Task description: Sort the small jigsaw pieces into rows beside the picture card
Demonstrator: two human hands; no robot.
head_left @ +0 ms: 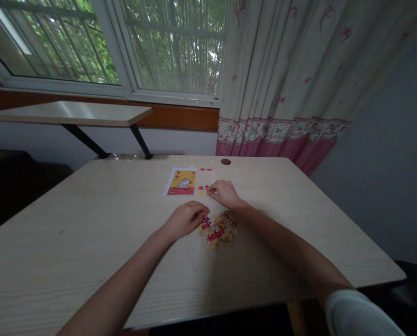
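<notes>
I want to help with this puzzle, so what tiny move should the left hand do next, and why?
The left hand should probably pinch one piece from the loose pile, unless it is holding one, which I can't tell. It is right at the pile's edge, while the right hand is by the pieces laid out beside the picture sheet.

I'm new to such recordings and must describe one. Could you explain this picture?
There's no machine here: these are a person's bare left hand and right hand. The single picture comes from a camera on that person's head, looking forward and down. On the pale table lies a heap of jigsaw pieces, with a printed sheet beyond it and a few loose pieces beside the sheet. The left hand is at the heap's edge; the right is by the loose pieces. I can't tell whether either holds a piece.
</notes>
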